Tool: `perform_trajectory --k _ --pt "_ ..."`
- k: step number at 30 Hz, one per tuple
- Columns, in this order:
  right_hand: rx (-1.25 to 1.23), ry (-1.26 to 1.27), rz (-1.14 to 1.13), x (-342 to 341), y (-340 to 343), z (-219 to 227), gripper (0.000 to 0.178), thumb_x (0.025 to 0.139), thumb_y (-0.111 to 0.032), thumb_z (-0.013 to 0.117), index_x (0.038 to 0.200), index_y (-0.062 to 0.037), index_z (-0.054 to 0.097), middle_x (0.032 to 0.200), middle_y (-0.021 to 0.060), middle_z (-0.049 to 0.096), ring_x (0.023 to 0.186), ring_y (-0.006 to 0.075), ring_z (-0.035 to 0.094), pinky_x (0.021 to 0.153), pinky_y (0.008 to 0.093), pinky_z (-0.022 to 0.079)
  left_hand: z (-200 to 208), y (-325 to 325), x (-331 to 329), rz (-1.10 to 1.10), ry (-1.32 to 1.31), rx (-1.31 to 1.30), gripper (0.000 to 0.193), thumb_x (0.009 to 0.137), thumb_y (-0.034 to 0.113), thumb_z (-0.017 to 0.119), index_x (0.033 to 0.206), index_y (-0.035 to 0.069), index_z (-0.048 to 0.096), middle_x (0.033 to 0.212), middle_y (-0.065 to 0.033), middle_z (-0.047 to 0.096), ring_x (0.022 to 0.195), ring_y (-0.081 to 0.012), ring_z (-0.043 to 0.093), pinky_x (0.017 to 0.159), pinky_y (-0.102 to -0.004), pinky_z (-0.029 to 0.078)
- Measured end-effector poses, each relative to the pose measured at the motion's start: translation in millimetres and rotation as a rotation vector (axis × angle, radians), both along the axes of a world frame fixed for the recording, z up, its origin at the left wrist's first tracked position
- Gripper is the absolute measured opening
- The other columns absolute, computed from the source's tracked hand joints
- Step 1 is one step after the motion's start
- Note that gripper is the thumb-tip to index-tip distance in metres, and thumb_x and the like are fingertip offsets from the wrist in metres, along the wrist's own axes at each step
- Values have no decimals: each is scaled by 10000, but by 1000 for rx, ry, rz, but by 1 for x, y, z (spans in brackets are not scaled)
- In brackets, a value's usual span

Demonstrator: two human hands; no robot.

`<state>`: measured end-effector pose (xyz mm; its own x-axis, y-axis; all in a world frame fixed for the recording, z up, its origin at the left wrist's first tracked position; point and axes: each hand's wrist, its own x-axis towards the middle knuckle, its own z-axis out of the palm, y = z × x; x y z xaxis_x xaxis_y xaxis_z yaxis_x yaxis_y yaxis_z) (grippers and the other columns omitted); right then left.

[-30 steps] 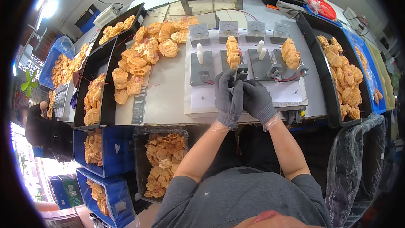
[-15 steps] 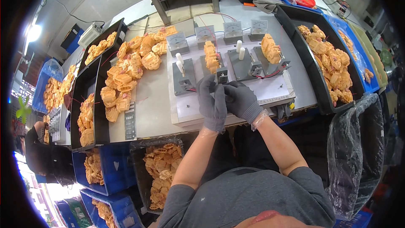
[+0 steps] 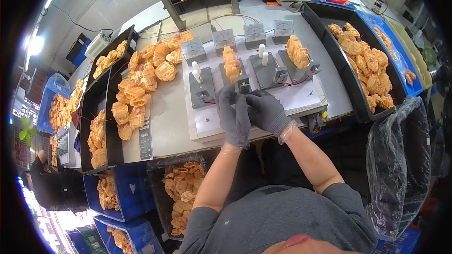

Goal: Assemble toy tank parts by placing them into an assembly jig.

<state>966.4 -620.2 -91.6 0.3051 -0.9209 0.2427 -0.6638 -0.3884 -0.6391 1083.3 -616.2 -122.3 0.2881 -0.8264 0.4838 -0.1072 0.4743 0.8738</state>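
My left hand (image 3: 233,116) and my right hand (image 3: 268,112), both in grey gloves, meet in front of the second fixture (image 3: 243,83) from the left. Their fingers are closed and pressed together; whatever they pinch is too small or hidden to make out. Just beyond my fingertips, an orange-tan plastic part (image 3: 231,65) stands upright on that fixture. Another such plastic part (image 3: 297,51) is set on the rightmost fixture (image 3: 312,67). The leftmost fixture (image 3: 202,95) and the third fixture (image 3: 269,76) show bare white posts. Behind the fixtures stands a row of needle meters (image 3: 254,33).
A pile of tan parts (image 3: 141,77) lies left on the table. Black trays with more parts flank it, one at left (image 3: 112,127) and one at right (image 3: 325,30). Below the front edge sit a blue crate (image 3: 134,190) and a plastic-lined bin (image 3: 388,169). Another person (image 3: 54,178) is at far left.
The whole scene has shifted slightly with my head. Both hands stay together at the second fixture, with only small finger movement; the parts on the fixtures stay put.
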Motion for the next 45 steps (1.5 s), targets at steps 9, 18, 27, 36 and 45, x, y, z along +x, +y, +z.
perform_trajectory --k 9,18,27,36,45 --pt "-38 -9 -7 -1 0 -5 311 742 -269 666 1021 -143 615 974 90 613 911 295 595 768 398 495 4 1 -2 14 -24 -54 289 874 30 494 1151 -50 479 1043 -100 502 841 -113 509 755 -236 438" --pt "-30 -45 47 1 -4 -9 355 701 -302 703 1000 -130 619 959 98 616 903 308 591 761 405 487 8 8 -4 21 184 -88 401 882 39 479 1265 -15 374 1095 -90 485 891 -125 467 793 -249 418" --pt "-54 -95 59 -1 -6 -11 425 678 -295 742 1034 -94 627 968 108 622 881 281 601 743 380 489 8 6 -1 62 281 -195 432 905 129 401 1304 -8 308 1151 -122 443 908 -154 468 825 -316 434" --pt "19 -16 37 2 -6 -7 359 721 -231 686 1044 -91 618 953 114 621 872 293 602 742 381 487 11 -3 7 -6 -210 -106 418 893 209 420 1248 -12 425 1099 -195 456 1016 -284 464 910 -342 382" --pt "10 -126 38 -6 -17 20 248 751 -194 672 950 -50 639 797 124 638 738 267 628 672 342 497 17 -1 10 -163 -54 -6 365 915 222 411 1183 -7 504 1050 -166 531 959 -269 505 875 -337 405"
